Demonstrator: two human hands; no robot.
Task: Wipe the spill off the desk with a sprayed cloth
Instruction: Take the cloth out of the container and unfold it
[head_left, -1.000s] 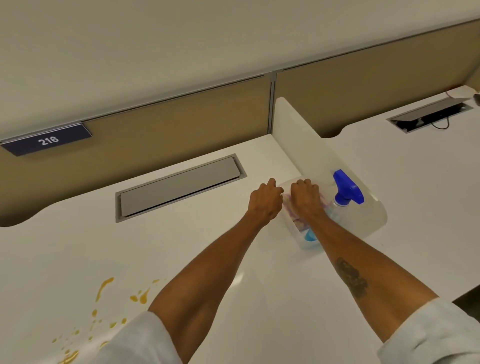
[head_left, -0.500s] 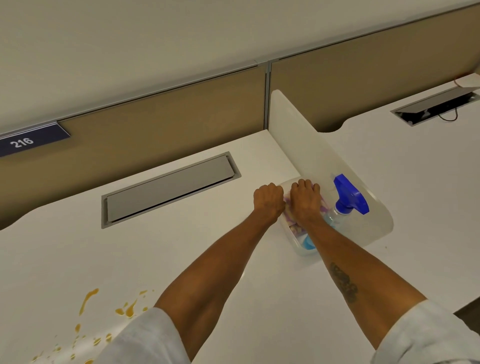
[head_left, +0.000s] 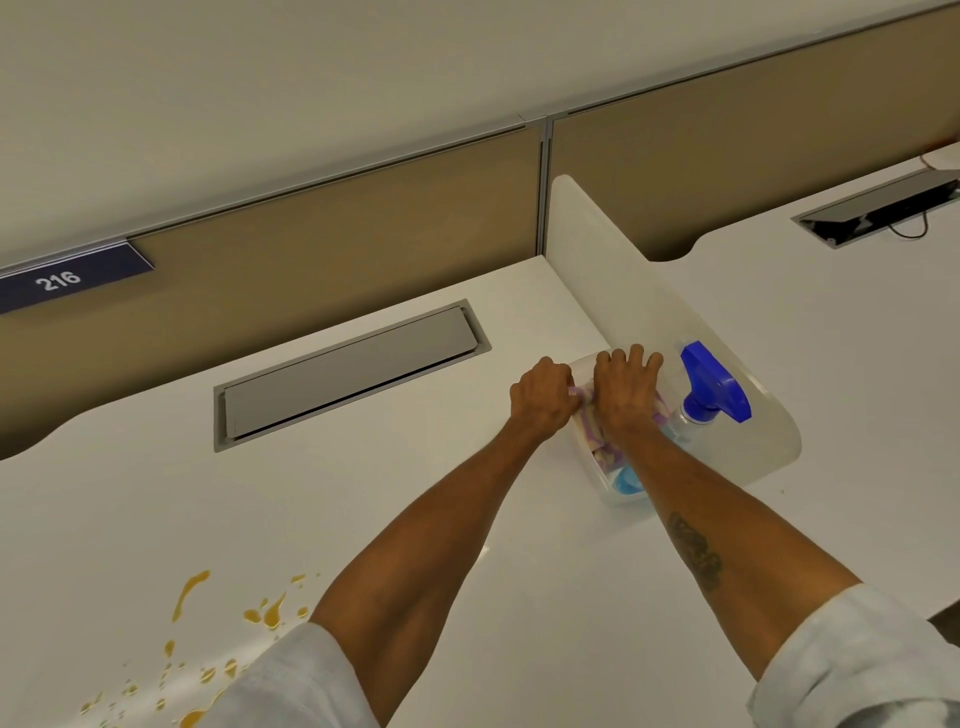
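An orange spill (head_left: 265, 616) is splashed over the near left of the white desk (head_left: 156, 493). At the desk's right side stands a clear plastic bin (head_left: 621, 499) with cloths in it: a purple-and-white cloth (head_left: 587, 415) and a blue one (head_left: 626, 480). A clear spray bottle with a blue trigger head (head_left: 714, 389) stands at the bin's far right. My left hand (head_left: 543, 402) is curled on the purple cloth at the bin's left rim. My right hand (head_left: 623, 395) lies flat on the cloths inside the bin.
A frosted divider panel (head_left: 613, 270) rises just behind the bin, between this desk and the neighbouring desk (head_left: 831, 332). A grey cable hatch (head_left: 348, 369) is set into the desk's middle. A tan partition (head_left: 311, 228) with a "216" plate (head_left: 60, 280) closes the back.
My left hand has closed from loosely spread fingers into a fist on the purple cloth at the bin's edge. My right hand stays pressed on the cloths. The head view shifted slightly.
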